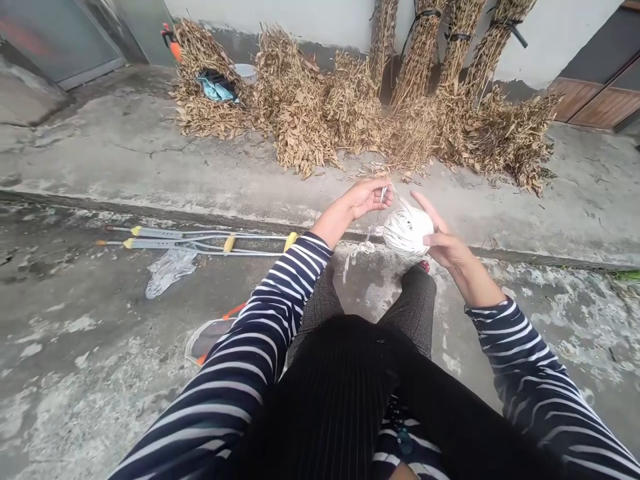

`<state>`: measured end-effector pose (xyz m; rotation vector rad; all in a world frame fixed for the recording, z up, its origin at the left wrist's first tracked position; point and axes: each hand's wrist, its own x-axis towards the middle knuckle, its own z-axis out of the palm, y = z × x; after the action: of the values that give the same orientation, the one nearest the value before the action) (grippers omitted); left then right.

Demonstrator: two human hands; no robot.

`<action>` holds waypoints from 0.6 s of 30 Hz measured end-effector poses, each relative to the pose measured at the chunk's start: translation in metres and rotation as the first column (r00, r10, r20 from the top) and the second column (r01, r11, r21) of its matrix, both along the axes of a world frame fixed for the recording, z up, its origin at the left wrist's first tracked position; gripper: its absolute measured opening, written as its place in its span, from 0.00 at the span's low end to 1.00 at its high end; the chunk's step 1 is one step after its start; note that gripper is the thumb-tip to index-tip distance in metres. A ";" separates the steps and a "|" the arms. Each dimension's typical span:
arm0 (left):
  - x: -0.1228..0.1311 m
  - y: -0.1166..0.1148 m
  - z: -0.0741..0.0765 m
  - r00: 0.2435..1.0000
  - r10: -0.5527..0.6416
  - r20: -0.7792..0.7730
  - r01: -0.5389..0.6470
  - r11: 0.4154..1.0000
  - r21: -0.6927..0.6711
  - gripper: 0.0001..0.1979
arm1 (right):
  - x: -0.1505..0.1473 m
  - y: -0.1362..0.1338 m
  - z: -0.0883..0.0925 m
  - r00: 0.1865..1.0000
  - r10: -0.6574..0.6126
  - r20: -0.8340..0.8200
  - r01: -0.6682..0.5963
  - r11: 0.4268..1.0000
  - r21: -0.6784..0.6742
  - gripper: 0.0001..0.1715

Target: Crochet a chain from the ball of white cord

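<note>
A white ball of twine (406, 232) is held in front of my knees, above the edge of the concrete step. My right hand (441, 237) grips its right side, thumb across the front and forefinger stretched up along it. Up and to the left, my left hand (373, 198) pinches a strand of the twine that runs down to the ball. Loose white strands (363, 250) hang or lie just left of the ball; I cannot tell which.
Dried plant bundles (305, 107) lean along the wall, several tied upright. A pair of crutches (200, 241) lies on the ground at left beside a clear plastic bag (173, 270). An orange-edged grey item (213, 337) is near my left sleeve. The concrete step (125, 167) crosses ahead.
</note>
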<state>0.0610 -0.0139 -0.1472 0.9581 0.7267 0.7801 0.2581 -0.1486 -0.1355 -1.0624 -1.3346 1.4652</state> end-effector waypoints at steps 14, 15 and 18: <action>-0.007 0.001 -0.042 0.929 -0.359 -0.088 0.370 0.908 0.196 0.21 | 0.001 0.023 0.101 0.965 -0.162 -0.207 0.210 0.948 0.238 0.36; -0.007 -0.001 -0.052 0.932 -0.343 -0.115 0.360 0.911 0.200 0.21 | 0.000 0.024 0.110 0.966 -0.167 -0.196 0.217 0.939 0.268 0.36; -0.006 -0.008 -0.083 0.929 -0.285 -0.236 0.333 0.923 0.196 0.26 | -0.006 0.026 0.135 0.968 -0.159 -0.194 0.217 0.919 0.329 0.34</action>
<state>0.0548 -0.0223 -0.2305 1.3451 0.6448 0.4965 0.2524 -0.1229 -0.0005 -0.7959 -1.2760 1.0969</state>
